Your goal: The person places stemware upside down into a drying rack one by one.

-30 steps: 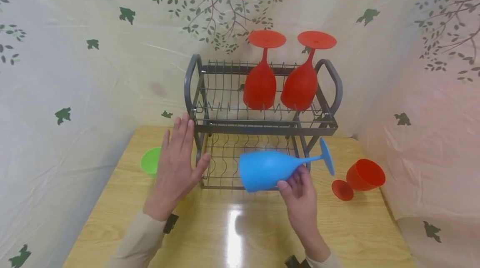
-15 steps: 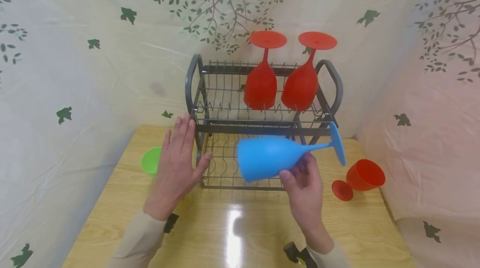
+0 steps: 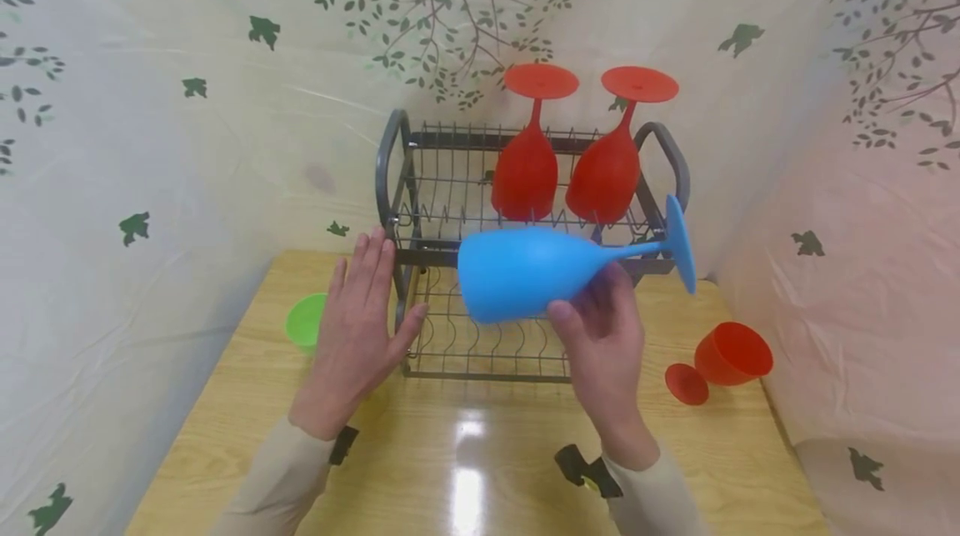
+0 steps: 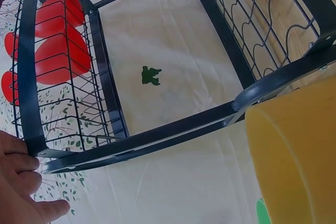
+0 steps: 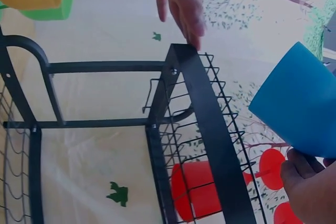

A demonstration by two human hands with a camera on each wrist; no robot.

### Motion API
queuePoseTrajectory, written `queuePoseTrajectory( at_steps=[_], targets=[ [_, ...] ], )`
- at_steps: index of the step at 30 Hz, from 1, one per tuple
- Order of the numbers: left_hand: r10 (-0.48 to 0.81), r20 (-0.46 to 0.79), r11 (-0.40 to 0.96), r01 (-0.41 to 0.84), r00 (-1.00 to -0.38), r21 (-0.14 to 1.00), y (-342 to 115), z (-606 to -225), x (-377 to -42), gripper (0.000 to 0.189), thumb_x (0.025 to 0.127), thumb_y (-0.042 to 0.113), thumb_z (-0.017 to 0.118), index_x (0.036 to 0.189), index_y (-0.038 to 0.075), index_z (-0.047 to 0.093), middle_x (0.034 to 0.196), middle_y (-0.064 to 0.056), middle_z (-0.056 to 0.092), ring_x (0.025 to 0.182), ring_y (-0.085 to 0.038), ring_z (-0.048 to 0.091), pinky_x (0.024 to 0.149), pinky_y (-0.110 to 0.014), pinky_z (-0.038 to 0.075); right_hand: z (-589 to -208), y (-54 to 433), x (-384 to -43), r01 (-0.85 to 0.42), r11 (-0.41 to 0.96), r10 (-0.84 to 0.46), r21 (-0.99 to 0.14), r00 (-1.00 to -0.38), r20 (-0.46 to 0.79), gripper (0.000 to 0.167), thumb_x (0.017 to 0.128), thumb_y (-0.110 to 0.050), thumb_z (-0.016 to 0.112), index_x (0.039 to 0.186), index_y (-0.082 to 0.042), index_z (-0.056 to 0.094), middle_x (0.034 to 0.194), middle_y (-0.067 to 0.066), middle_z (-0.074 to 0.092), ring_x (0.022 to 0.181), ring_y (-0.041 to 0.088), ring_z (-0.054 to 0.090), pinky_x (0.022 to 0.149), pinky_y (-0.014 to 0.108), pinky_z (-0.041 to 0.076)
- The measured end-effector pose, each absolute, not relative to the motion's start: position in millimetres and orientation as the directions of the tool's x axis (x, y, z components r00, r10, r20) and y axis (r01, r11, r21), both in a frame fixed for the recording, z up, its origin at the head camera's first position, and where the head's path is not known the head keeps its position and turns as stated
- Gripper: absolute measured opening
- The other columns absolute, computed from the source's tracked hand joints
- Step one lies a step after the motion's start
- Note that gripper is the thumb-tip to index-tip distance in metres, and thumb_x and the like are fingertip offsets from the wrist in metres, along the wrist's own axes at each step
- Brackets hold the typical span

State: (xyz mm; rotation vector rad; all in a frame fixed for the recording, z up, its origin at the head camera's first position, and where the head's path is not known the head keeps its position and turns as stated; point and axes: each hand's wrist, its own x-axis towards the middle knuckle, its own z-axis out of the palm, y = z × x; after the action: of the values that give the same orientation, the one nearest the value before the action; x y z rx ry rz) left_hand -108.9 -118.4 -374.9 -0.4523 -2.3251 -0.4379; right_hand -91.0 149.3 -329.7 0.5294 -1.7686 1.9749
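My right hand (image 3: 607,353) grips a blue plastic wine goblet (image 3: 528,269) round the lower bowl near the stem. It lies sideways in the air before the upper tier, its mouth to the left and its foot to the right. My left hand (image 3: 356,328) lies with straight fingers against the left front corner of a dark two-tier dish rack (image 3: 423,257); the right wrist view shows its fingertips (image 5: 195,41) right at that corner. Two red goblets, one to the left (image 3: 523,177) and one to the right (image 3: 604,177), stand upside down on the upper tier.
Another red goblet (image 3: 733,354) lies on the wooden table (image 3: 420,453) at the right. A green cup (image 3: 304,323) is at the left, partly behind my left hand. Near it is a yellow cup (image 4: 304,145), mostly hidden in the head view. Printed cloth (image 3: 225,169) hangs behind and beside the table.
My right hand has raised the blue goblet from in front of the lower tier to the height of the upper tier's front bar. My left hand stays at the rack corner.
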Motion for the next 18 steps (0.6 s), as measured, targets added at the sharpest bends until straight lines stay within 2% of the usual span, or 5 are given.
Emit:
queuePoseTrajectory(
  at_steps=[9, 18],
  targets=[
    [0.197, 0.71, 0.881, 0.44, -0.676, 0.174, -118, -375, -109, 0.085, 0.108, 0.061, 0.026, 0.157, -0.008, 0.033, 0.166, -0.024, 0.029, 0.157, -0.034, 0.018, 0.126, -0.057, 0.017, -311, 140, -110, -0.593, -0.086, 0.064, -0.801, -0.805, 0.589, 0.062, 0.095, -0.004, 0.069, 0.152, -0.007, 0.044, 0.149, 0.008, 0.054, 0.138, 0.03, 0.053, 0.107, 0.039, 0.051],
    [0.195, 0.715, 0.879, 0.444, -0.672, 0.177, -118, -375, -108, 0.085, 0.108, 0.06, 0.027, 0.155, -0.01, 0.035, 0.17, -0.017, 0.02, 0.157, -0.034, 0.018, 0.126, -0.056, 0.017, -296, 132, -126, -0.625, -0.049, 0.05, -0.779, -0.781, 0.623, 0.063, 0.096, -0.011, 0.07, 0.152, -0.005, 0.043, 0.149, 0.004, 0.054, 0.139, 0.025, 0.052, 0.108, 0.04, 0.05]
  ],
)
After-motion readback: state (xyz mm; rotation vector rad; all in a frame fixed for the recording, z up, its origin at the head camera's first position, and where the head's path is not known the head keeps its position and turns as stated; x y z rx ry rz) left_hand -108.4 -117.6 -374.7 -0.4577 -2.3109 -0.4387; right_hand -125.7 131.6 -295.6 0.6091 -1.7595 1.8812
